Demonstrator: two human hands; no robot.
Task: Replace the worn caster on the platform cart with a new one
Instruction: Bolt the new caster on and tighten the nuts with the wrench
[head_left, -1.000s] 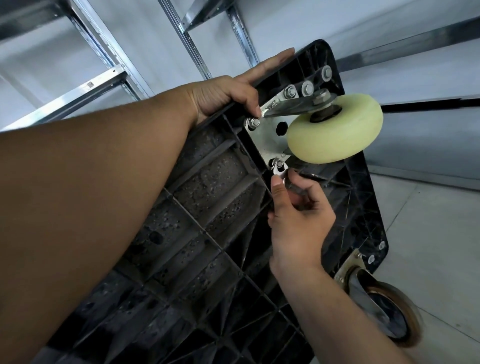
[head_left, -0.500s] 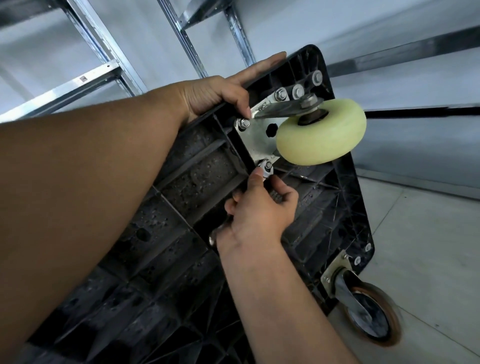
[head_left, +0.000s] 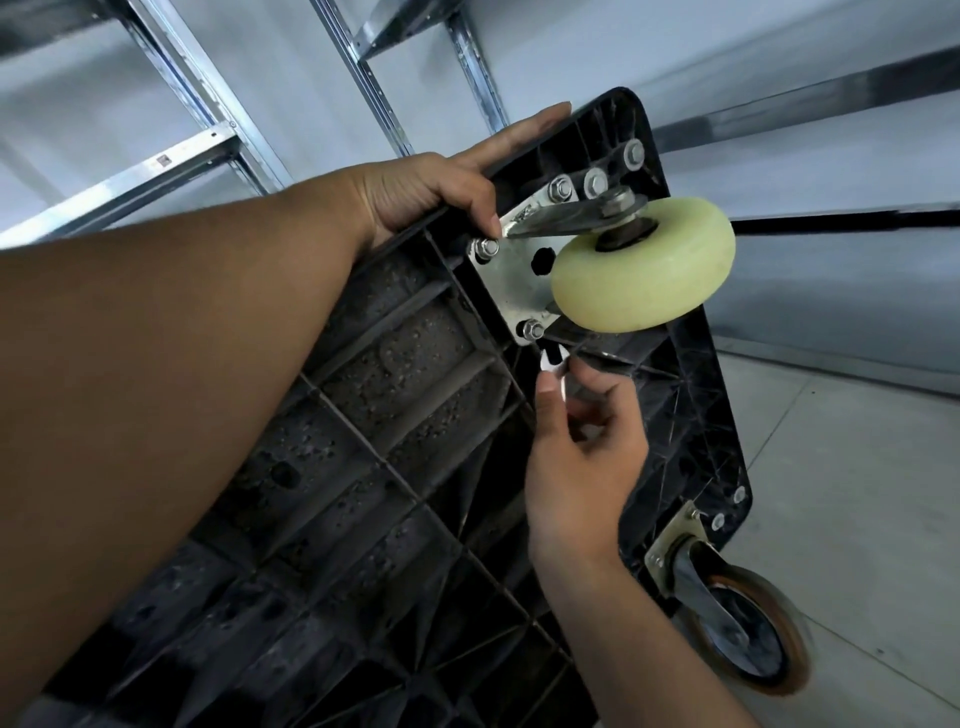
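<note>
Caster, left hand clamped on cart rim, right hand pinching probable wrench

Cart: one.
Casters: two, a pale caster at the cart's top corner and a dark caster at its lower right corner.
Nuts by the pale caster: five I can count.
Wrench: one.
Hands: my two, left hand and right hand.

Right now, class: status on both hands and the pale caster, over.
Left hand grips cart edge. Right hand pinches small wrench just below lower nut. Pale caster sits on its plate. Nothing blocking nut.
</note>
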